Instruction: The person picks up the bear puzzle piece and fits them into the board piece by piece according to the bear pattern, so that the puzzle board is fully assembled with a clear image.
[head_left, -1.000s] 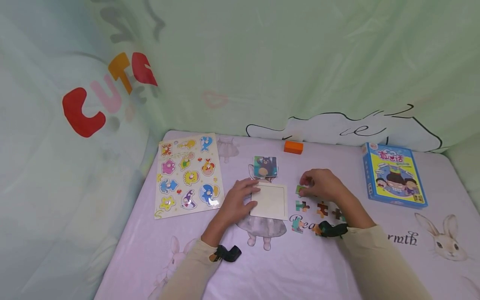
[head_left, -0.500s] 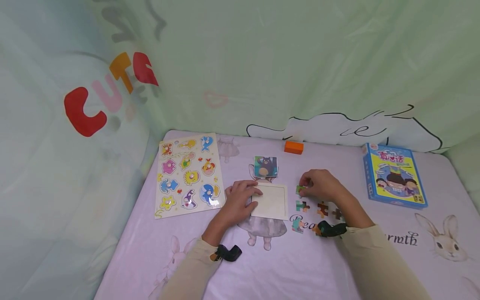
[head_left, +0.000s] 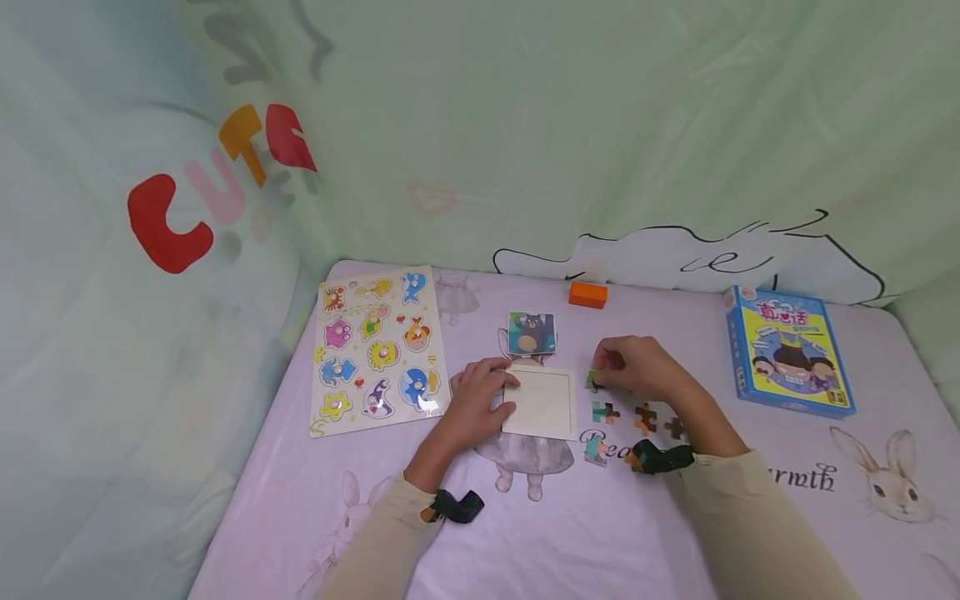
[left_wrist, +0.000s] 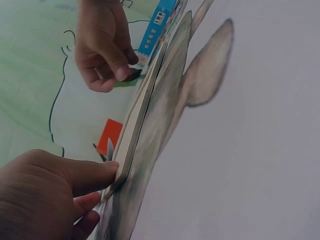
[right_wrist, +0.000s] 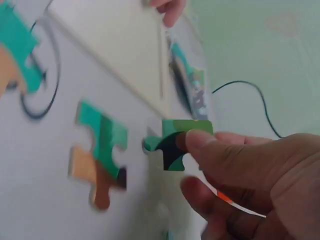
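Animal pegboard, flat at left; blue box at right. Pale tray between them, left edge touched by the left hand, its fingers spread. Green jigsaw piece, one, pinched between fingers of the right hand, just right of the tray.

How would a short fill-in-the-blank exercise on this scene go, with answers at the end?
In the head view, the left hand touches the ____ side of the pale frame.
The other hand, the right hand, pinches a puzzle ____.
The picture card beyond the frame shows a ____.
In the head view, the box lies to the ____ of both hands.
Missing words: left; piece; bear; right.
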